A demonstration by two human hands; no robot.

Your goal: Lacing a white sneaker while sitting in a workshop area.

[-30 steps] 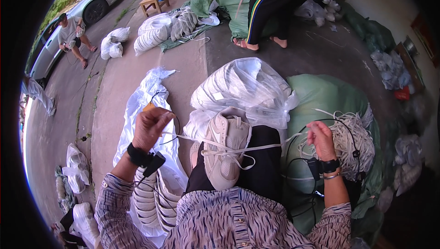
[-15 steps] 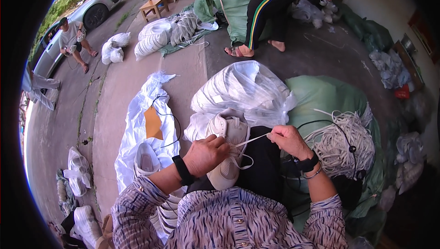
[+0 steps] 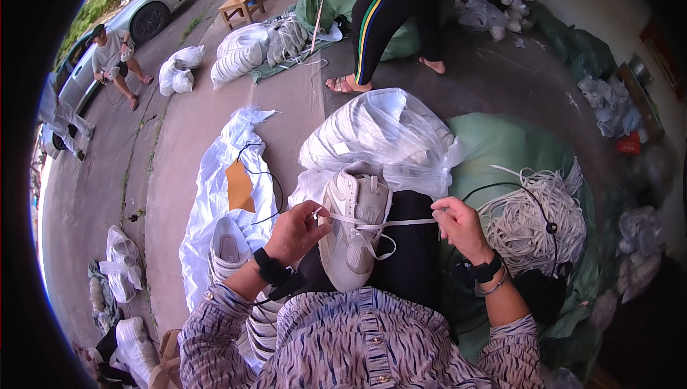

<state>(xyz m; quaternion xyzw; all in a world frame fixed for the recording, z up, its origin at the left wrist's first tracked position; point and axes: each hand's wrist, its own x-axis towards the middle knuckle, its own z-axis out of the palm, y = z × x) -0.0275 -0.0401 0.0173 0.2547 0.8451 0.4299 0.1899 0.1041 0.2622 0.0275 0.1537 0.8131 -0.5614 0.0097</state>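
A white sneaker (image 3: pixel 356 235) rests on my lap, its toe toward me. A flat white shoelace (image 3: pixel 408 222) runs across its front. My left hand (image 3: pixel 299 230), just left of the shoe, pinches one end of the lace between thumb and fingers. To the right of the shoe, over my dark trouser leg, my right hand (image 3: pixel 460 226) pinches the other end and holds it drawn out sideways. Part of the lace loops loosely over the toe side of the shoe.
A heap of loose white laces (image 3: pixel 537 224) lies on a green sack (image 3: pixel 501 138) at right. Beyond the shoe sits a clear bag of shoes (image 3: pixel 379 131). White sheeting (image 3: pixel 236 146) with an orange-brown piece (image 3: pixel 240 187) lies at left, beside stacked shoes (image 3: pixel 229 246). A person (image 3: pixel 393 10) stands ahead.
My left hand has moved left off the shoe, and my right hand slightly right, so the lace now stretches across the shoe. The person ahead has stepped left.
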